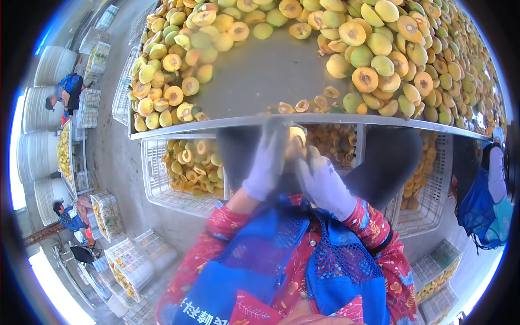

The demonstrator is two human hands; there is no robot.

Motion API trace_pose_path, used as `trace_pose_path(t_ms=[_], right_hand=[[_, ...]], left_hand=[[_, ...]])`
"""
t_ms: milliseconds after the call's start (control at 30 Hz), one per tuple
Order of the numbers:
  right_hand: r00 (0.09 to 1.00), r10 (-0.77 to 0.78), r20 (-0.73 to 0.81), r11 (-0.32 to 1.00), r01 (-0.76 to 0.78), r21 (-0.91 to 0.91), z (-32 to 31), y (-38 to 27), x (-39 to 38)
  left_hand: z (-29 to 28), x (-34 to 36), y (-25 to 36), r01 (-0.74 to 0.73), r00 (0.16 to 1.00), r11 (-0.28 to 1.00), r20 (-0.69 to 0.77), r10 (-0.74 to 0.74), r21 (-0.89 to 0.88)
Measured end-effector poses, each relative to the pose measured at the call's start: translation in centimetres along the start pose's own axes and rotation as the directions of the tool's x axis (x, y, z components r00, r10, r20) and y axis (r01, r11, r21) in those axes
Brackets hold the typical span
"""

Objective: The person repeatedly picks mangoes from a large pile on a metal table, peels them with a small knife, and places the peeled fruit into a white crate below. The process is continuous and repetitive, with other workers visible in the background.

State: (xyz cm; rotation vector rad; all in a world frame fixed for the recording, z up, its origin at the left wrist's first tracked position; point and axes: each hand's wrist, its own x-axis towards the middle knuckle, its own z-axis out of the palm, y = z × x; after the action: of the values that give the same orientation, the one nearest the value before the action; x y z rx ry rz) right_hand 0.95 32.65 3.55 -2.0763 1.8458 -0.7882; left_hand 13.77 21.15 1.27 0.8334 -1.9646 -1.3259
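Working right by the near edge of the table, the gloved left hand and right hand flank a yellow fruit, fingers close about it, though blur means I can't tell which grip it, with fruit halves heaped left, right and far.

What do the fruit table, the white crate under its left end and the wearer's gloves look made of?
Table: probably stainless steel; smooth grey top, shiny front edge.
Crate: likely moulded plastic; white, semi-translucent-looking lattice walls.
Gloves: pale, matte, close-fitting; knit fabric or thin rubber, I can't tell which, as the texture is blurred.
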Motion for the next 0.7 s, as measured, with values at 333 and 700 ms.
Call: trace_pose_path(t_ms=[333,700], right_hand=[[0.981,0.184,-0.056,0.884,-0.14,0.445,-0.6,1.0,0.1],[0.995,0.05,-0.084,0.999,-0.049,0.013,-0.2,0.0,-1.1]], left_hand=[[1.6,0.1,-0.2,0.086,0.995,0.986,0.064,-0.078,-0.141],[1.7,-0.7,1.2,-0.019,1.0,0.991,-0.018,0.022,0.131]])
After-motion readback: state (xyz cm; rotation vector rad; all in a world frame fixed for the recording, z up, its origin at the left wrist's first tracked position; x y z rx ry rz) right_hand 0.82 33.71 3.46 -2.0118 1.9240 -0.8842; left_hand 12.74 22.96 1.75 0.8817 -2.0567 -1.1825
